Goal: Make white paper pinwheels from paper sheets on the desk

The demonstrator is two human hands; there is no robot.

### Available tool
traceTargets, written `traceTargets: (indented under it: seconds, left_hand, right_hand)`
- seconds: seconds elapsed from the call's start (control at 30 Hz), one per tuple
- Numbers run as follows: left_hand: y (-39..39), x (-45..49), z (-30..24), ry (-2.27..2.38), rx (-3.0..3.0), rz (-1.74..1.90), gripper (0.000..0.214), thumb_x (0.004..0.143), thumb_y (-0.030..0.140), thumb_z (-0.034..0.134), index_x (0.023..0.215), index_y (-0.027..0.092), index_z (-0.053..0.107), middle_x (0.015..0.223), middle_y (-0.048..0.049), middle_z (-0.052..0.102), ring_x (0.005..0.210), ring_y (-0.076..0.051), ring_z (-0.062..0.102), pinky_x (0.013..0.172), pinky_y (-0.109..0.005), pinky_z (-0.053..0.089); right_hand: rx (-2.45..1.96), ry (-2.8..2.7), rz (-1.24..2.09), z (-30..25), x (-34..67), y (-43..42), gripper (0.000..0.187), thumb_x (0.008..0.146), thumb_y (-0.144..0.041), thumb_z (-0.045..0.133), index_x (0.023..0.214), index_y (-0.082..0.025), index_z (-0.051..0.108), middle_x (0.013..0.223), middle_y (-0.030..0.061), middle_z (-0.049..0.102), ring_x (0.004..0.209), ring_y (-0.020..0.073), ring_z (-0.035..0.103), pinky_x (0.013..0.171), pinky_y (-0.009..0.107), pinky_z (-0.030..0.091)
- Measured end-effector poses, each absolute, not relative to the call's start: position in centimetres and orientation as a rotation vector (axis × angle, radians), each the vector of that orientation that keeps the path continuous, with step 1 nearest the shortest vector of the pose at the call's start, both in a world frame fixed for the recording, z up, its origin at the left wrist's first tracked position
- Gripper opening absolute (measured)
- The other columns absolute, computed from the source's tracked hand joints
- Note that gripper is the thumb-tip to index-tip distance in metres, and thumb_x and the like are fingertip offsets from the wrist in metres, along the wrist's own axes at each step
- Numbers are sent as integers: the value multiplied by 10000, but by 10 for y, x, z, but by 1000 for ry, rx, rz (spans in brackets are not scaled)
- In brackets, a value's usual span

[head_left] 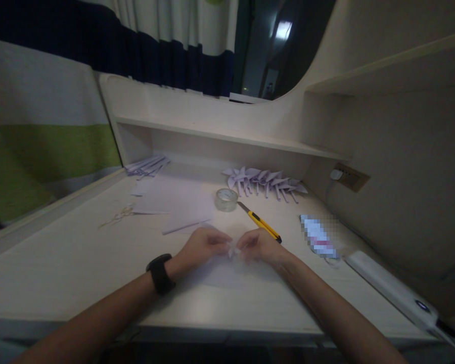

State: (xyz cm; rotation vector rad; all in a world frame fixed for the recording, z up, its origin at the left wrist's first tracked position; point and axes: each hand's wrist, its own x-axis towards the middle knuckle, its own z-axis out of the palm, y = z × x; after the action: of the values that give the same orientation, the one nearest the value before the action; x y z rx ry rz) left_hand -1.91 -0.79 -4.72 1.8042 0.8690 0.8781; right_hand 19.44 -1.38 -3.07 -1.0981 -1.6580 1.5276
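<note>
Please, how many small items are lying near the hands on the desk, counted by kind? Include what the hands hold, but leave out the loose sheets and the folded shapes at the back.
Tape roll: 1
Yellow utility knife: 1
Scissors, blurred: 1
Paper piece pinched between left hand and right hand: 1
Total: 4

tape roll (226, 199): 1 | knife (261, 221): 1 | scissors (117, 216): 1 | paper piece (233, 249): 1

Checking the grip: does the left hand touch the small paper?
Touching. Head view: the left hand pinches the small paper, opposite the right hand.
</note>
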Motion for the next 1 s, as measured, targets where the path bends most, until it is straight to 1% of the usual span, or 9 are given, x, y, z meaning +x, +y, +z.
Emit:
traceTargets:
  seconds: [0.1, 0.2, 0.37, 0.6, 0.87, 1.0]
  left_hand:
    - [-9, -19, -46, 890, 1800, 867, 233, 736, 302, 677, 891, 138, 734, 752, -70, 728, 635, -158, 644, 595, -251, 478]
    - [-10, -18, -45, 921, 1794, 887, 213, 722, 278, 685, 876, 140, 735, 764, -70, 731, 643, -161, 650, 599, -248, 482]
    - [-9, -18, -47, 904, 1765, 913, 209, 714, 265, 692, 874, 137, 733, 777, -73, 734, 644, -159, 654, 615, -249, 493]
    - [-8, -19, -50, 922, 1790, 912, 209, 717, 260, 683, 885, 145, 731, 781, -70, 734, 665, -165, 660, 633, -258, 498]
    - [-9, -18, -48, 911, 1744, 898, 225, 706, 296, 699, 867, 142, 731, 771, -70, 733, 659, -167, 659, 623, -256, 499]
    - [-10, -18, -48, 895, 1715, 884, 243, 712, 326, 701, 864, 140, 733, 778, -77, 733, 661, -169, 657, 616, -259, 499]
  right_hand:
    - [-1096, -1666, 1525, -31, 195, -14, 322, 489, -299, 841, 714, -116, 700, 515, -5, 626, 401, 94, 539, 358, 175, 303]
    - [-1104, -1662, 1527, -29, 194, -16, 320, 495, -305, 838, 714, -117, 700, 515, -3, 626, 398, 91, 529, 358, 178, 292]
    - [-1092, -1655, 1532, -31, 194, -17, 304, 499, -307, 840, 692, -116, 705, 529, 9, 637, 434, 104, 550, 390, 189, 329]
    - [-1086, -1614, 1507, -34, 195, -15, 314, 487, -312, 851, 684, -117, 704, 507, 7, 629, 428, 106, 545, 394, 193, 328]
    - [-1071, -1602, 1500, -35, 193, -15, 320, 475, -306, 857, 677, -112, 703, 520, 16, 638, 434, 109, 547, 432, 213, 379]
    - [-1074, -1615, 1472, -41, 195, -12, 313, 488, -308, 854, 694, -117, 716, 519, 18, 642, 436, 113, 553, 425, 211, 382]
